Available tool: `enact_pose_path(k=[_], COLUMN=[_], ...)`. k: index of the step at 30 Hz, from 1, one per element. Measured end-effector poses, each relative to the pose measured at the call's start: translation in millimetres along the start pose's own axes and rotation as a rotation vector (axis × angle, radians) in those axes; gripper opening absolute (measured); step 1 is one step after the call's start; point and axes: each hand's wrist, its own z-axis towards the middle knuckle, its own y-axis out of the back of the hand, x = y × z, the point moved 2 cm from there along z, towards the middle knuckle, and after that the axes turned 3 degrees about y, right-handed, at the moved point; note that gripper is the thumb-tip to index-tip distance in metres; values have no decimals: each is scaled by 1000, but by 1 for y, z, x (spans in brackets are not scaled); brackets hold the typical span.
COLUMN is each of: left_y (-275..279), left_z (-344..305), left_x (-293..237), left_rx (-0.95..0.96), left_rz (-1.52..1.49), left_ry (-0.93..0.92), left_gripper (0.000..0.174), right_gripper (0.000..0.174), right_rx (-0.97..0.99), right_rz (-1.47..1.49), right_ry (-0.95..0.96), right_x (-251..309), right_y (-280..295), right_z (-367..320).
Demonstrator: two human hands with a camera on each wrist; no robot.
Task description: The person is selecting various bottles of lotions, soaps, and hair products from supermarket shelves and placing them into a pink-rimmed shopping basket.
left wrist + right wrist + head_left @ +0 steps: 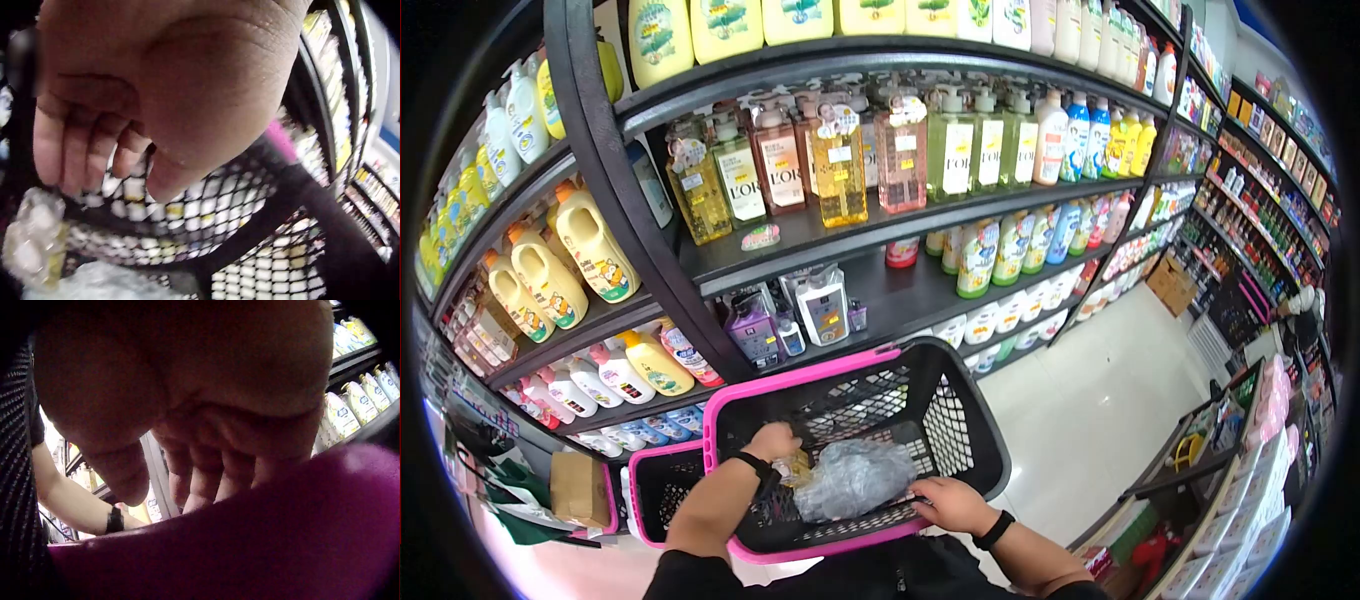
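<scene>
Right hand (953, 505) half-open, perhaps on basket (992, 440)

Both arms reach forward and bend inward; the left hand (775, 442) has its fingers loosely bent, while the right hand (948, 503), nearer the torso, holds its thumb apart from relaxed fingers.

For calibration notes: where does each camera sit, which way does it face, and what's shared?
Head: on the head, forward and down over the basket, shelves ahead; shows left hand, right hand and both forearms.
Left wrist: on that wrist, past palm and fingers into the basket; shelves beyond.
Right wrist: on that wrist, past palm and fingers across the pink rim; left forearm also in view.
Shared: head and left wrist both show the crumpled plastic bag.
</scene>
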Motion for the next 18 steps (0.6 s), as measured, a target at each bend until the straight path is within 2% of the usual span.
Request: enact_pose_path(k=[2, 3, 4, 5, 6, 7, 8, 10, 11, 13, 14, 15, 17, 18], left_y=[85, 121, 171, 209, 238, 264, 285, 326, 339, 354, 358, 360, 362, 362], left_z=[-6, -6, -16, -16, -7, 11, 37, 72, 95, 114, 104, 107, 130, 141], left_x=[-64, -91, -127, -152, -168, -175, -179, -194, -193, -210, -227, -234, -226, -220], left_rx=[-101, -74, -328, -385, -548, -712, -804, -1032, -977, -846, -736, -718, -660, -643], left_rz=[-193, -360, -275, -278, -399, -345, -498, -573, -695, -978, -1035, -1019, -1105, -1131], left_ry=[-251, -269, -452, -326, -388, -425, -462, -440, -309, -219, -315, -357, -368, -435], left_gripper=[30, 27, 24, 19, 16, 17, 23, 40, 60, 79, 86, 74, 71, 66], right_gripper=[31, 32, 32, 32, 33, 33, 34, 36, 36, 36, 36, 36, 35, 34], right_rx=[-79, -70, -64, -58, -3, -36, -18, 43, 42, 42, 10, 0, -13, -36], right_rz=[-6, -2, 4, 13, 17, 68, 52, -11, -1, 7, 16, 18, 24, 15], right_ry=[-8, -51, -93, -135, -175, -132, -106, -100, -100, -109, -87, -78, -61, -58], right_x=[-13, -22, -31, -39, -41, -44, -43, -41, -41, -41, -42, -42, -38, -38], right_y=[6, 5, 2, -1, -3, -8, -7, -9, -8, -7, -6, -5, -1, -2], right_z=[-4, -6, -8, -10, -10, -9, -7, -6, -5, -8, -9, -10, -14, -15])
